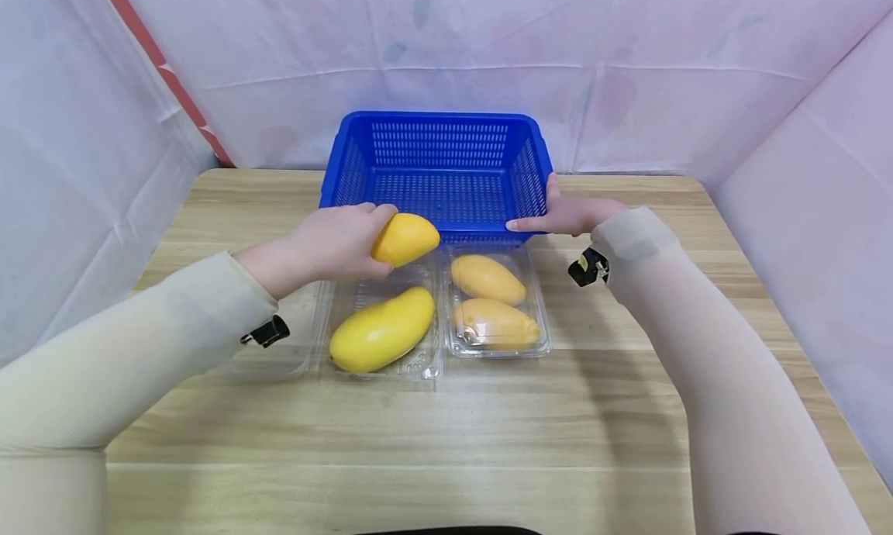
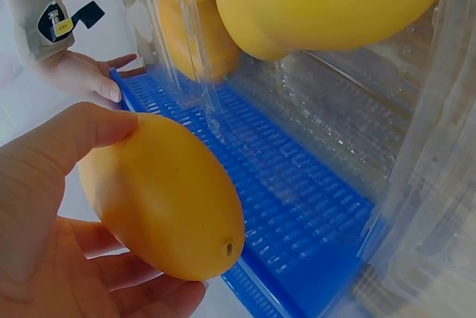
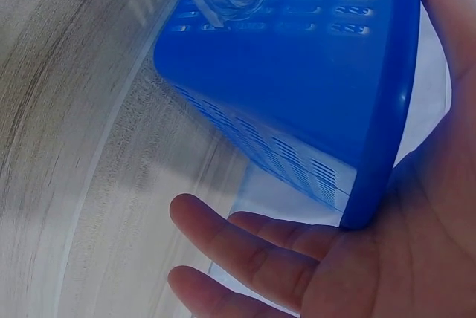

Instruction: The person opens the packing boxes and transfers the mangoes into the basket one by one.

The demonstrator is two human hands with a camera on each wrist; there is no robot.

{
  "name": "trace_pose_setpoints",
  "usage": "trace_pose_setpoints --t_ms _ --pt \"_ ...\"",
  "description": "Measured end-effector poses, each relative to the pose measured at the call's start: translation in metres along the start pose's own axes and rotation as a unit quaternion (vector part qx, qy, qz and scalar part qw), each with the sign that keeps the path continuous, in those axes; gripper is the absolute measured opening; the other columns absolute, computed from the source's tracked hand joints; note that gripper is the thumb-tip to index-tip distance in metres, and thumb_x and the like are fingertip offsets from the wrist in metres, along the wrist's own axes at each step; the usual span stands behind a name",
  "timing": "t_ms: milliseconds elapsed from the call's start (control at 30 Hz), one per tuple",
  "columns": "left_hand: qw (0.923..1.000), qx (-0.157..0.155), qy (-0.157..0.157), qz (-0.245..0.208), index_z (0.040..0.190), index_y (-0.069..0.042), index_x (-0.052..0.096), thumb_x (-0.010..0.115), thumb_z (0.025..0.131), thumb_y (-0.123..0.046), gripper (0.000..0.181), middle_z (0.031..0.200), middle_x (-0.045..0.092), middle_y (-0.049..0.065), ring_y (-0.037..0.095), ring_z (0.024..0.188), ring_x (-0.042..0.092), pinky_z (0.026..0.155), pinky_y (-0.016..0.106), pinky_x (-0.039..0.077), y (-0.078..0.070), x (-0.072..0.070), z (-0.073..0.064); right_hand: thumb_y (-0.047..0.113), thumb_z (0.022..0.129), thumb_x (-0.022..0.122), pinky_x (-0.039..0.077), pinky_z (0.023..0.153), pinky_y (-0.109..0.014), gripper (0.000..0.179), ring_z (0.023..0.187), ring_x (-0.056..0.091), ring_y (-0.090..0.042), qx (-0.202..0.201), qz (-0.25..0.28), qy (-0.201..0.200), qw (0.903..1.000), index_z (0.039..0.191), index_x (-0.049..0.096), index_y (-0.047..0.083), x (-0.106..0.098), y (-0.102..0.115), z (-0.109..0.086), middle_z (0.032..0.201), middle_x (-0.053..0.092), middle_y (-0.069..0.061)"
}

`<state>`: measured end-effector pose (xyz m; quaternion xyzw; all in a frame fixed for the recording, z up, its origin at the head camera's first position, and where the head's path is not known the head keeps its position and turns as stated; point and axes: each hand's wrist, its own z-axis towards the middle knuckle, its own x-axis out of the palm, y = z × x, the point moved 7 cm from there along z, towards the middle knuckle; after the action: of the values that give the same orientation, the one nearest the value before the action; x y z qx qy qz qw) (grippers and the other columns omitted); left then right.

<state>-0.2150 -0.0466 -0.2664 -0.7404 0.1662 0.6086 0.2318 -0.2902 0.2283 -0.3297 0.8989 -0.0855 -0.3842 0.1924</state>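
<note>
My left hand (image 1: 342, 240) grips a small yellow mango (image 1: 408, 240) between thumb and fingers, above the front edge of a blue plastic basket (image 1: 439, 117). In the left wrist view the mango's stem end (image 2: 229, 247) faces away from the palm. Below this hand, a larger yellow mango (image 1: 384, 329) lies in an open clear plastic box (image 1: 427, 368). At the basket's front right corner is my right hand (image 1: 579, 213), thumb along the front rim and palm against the corner. Its other fingers (image 3: 245, 251) stretch out loosely along the outside in the right wrist view.
Right of the open box stands a closed clear box (image 1: 543, 345) with two mangoes (image 1: 488, 279) inside. The open box's clear lid (image 1: 296, 364) extends to the left. Everything rests on a wooden table (image 1: 488, 450), with pale fabric walls (image 1: 481, 31) behind and at both sides.
</note>
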Motion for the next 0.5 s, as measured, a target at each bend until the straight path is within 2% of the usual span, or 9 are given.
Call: trace_pose_setpoints --t_ms 500 --pt "0.9993 -0.002 -0.026 0.026 0.132 -0.004 0.042 0.069 0.077 -0.038 0.07 0.095 0.055 0.008 0.023 0.077 0.052 0.059 0.038 0.047 0.005 -0.011 0.0 0.079 0.072 0.047 0.023 0.103 -0.058 0.127 0.132 0.021 -0.047 0.006 0.009 0.015 0.9998 0.126 -0.048 0.013 0.003 -0.001 -0.002 0.142 -0.039 -0.019"
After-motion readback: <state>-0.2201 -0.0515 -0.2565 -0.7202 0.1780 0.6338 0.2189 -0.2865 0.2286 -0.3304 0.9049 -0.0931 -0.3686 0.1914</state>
